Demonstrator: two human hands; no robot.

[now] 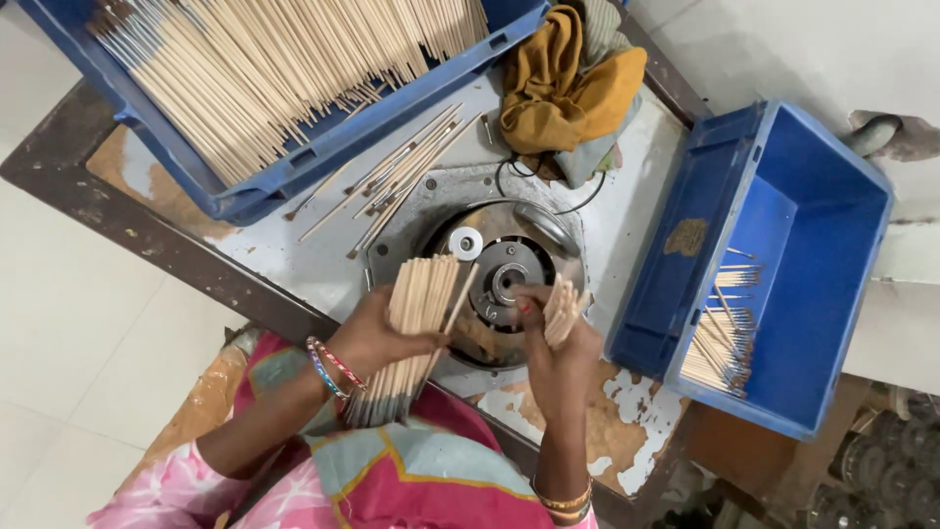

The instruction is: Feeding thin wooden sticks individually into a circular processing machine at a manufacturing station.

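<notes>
My left hand [377,338] grips a thick bundle of thin pale wooden sticks [416,323], their dark ends pointing down toward my lap. My right hand [558,343] holds a smaller bunch of sticks [563,309] right beside the round metal machine head [504,279] set in the worn table [294,260]. The fingertips of my right hand touch the machine's central hub. Both wrists wear bangles.
A blue crate [294,167] full of sticks sits at the upper left, with loose sticks [397,181] spilled beside it. A second blue crate [783,264] at the right holds a small pile of sticks. A yellow cloth [563,83] lies at the table's back.
</notes>
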